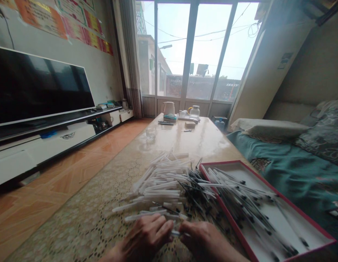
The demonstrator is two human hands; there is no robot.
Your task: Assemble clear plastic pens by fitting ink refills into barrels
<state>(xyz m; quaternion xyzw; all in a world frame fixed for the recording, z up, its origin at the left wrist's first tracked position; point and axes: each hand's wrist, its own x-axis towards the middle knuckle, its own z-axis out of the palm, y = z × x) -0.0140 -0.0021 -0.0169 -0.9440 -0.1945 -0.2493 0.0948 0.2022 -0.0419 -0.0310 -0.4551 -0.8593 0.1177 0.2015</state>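
Observation:
My left hand is closed with its fingertips on one end of a thin white tube at the near part of the table. On the tube's other end, my right hand is also closed, its fingers pinched together. Most of the tube is hidden by the fingers. Just beyond the hands lies a loose pile of white, translucent tubes. To the right of that pile is a heap of thin black rods with dark ends. A shallow, red-rimmed box holds several white tubes with black ends.
The long table has a patterned cover. At its far end stand a kettle, a glass jug and small items. A teal-covered sofa runs along the right; a television is on the left.

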